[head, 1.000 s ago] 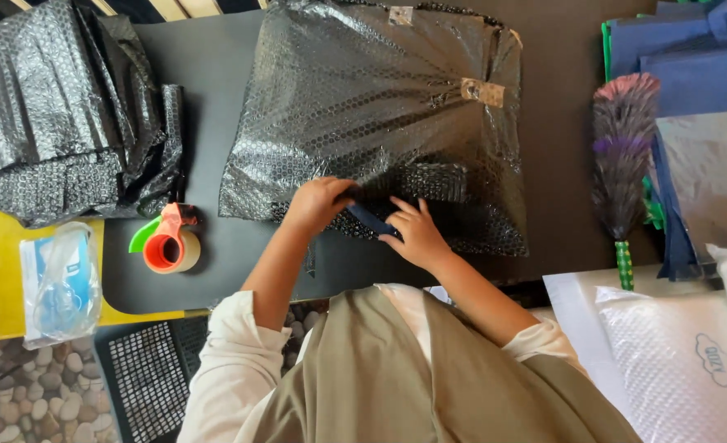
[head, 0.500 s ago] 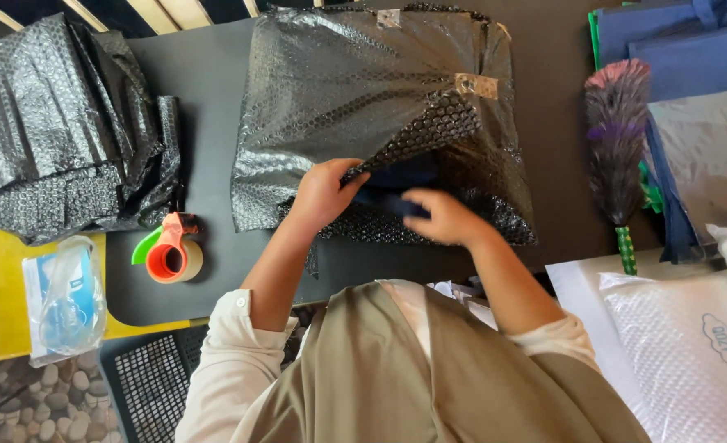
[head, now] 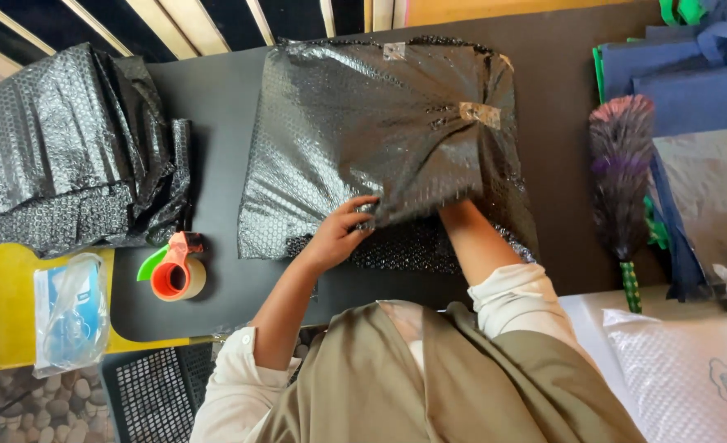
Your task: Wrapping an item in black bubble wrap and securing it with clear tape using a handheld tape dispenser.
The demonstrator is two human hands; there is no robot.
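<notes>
Pinching the near flap of the black bubble-wrap pouch [head: 380,139], the left hand [head: 339,234] has its grip clamped on the plastic's edge. That pouch lies flat on the dark counter [head: 216,115], its long axis running away from the person, open mouth toward them. Inside the mouth goes the right hand [head: 453,212], hidden past the wrist, so I cannot tell its grip. A tape dispenser [head: 175,271] sits to the left, a feather duster [head: 622,180] to the right.
</notes>
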